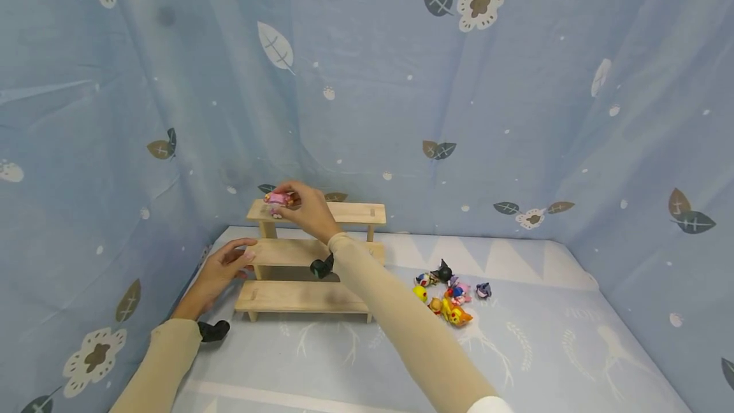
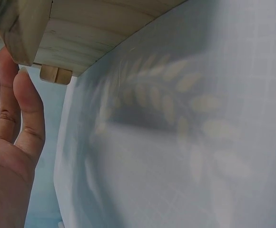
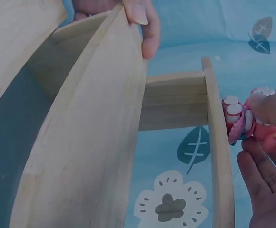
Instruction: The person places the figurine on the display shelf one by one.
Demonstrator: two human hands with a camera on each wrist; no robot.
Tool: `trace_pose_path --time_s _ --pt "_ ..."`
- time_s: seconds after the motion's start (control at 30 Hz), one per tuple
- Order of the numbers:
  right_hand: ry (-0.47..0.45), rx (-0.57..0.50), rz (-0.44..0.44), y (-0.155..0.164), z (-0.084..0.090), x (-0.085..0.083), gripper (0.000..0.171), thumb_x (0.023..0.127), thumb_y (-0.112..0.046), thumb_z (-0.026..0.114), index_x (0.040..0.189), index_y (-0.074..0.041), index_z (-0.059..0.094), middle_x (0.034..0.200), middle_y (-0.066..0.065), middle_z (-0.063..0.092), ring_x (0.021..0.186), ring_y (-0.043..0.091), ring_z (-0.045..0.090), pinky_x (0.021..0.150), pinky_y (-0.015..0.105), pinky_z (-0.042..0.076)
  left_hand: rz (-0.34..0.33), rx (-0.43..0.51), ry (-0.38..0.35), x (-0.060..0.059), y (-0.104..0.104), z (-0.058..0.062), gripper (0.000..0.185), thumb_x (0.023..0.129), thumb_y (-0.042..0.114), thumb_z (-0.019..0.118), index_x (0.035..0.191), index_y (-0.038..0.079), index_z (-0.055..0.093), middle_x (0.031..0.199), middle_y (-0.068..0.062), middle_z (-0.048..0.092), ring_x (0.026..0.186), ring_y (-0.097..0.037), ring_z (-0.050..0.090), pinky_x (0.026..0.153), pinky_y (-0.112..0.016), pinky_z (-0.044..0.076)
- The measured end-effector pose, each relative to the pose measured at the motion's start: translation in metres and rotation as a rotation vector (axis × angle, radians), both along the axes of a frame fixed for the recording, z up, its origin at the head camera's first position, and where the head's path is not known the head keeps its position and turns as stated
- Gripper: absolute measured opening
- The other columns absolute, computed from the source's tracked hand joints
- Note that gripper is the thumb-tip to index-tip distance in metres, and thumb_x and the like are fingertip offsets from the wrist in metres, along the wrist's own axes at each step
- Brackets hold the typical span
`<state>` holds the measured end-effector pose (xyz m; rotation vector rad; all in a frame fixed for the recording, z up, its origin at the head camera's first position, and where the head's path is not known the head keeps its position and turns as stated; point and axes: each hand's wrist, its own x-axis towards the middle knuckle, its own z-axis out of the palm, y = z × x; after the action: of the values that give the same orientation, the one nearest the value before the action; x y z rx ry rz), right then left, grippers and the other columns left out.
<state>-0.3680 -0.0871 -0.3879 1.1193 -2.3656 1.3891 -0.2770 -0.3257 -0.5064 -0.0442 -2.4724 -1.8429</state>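
A three-tier wooden display shelf stands at the left of the table. Above the left end of its top board, my right hand pinches a small pink toy figurine between thumb and fingers. From the right wrist, the pink figurine appears with its white-and-red feet close to the top board; whether they touch I cannot tell. My left hand grips the left end of the middle board, its thumb near the front edge. The left wrist view shows those fingers against the wood.
Several small toy figurines lie grouped on the table to the right of the shelf, with a grey one slightly apart. A patterned cloth covers the table. Blue curtains hang behind and at both sides.
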Motion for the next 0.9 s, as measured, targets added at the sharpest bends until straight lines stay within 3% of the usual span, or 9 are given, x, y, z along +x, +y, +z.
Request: trace_pose_path --time_s 0.27,0.5,0.77,0.9 --pt "0.008 0.005 -0.046 0.001 -0.001 -0.003 0.038 0.094 -0.014 0.078 0.129 -0.016 0.065 0.123 0.001 0.067 0.102 0.007 0.066 0.088 0.017 0.051 -0.009 0.002 0.014 -0.001 0.002 0.001 0.059 0.100 0.048 0.065 0.149 0.019 0.052 0.128 -0.017 0.060 0.101 -0.027 0.068 0.082 -0.042 0.056" --pt "0.007 0.011 -0.035 0.004 -0.002 -0.005 0.040 0.093 -0.016 0.079 0.130 -0.017 0.064 0.126 0.001 0.067 0.100 0.004 0.065 0.086 0.016 0.052 -0.020 0.013 0.004 -0.003 0.003 0.000 0.057 0.100 0.048 0.066 0.148 0.020 0.052 0.127 -0.014 0.060 0.103 -0.031 0.067 0.084 -0.046 0.056" --pt "-0.015 -0.018 -0.012 0.024 0.005 -0.002 0.042 0.094 -0.016 0.079 0.134 -0.014 0.064 0.127 0.007 0.067 0.109 0.021 0.066 0.091 0.029 0.054 -0.012 0.007 0.005 -0.001 0.000 -0.002 0.059 0.099 0.050 0.066 0.148 0.021 0.052 0.129 -0.017 0.059 0.101 -0.027 0.068 0.083 -0.043 0.057" --pt "-0.039 -0.017 -0.003 0.039 0.009 0.001 0.040 0.095 -0.020 0.078 0.133 -0.017 0.065 0.123 0.005 0.069 0.110 0.021 0.064 0.092 0.029 0.053 -0.016 0.009 0.009 0.000 -0.002 -0.001 0.059 0.100 0.048 0.066 0.149 0.020 0.052 0.128 -0.018 0.059 0.100 -0.026 0.068 0.083 -0.044 0.056"
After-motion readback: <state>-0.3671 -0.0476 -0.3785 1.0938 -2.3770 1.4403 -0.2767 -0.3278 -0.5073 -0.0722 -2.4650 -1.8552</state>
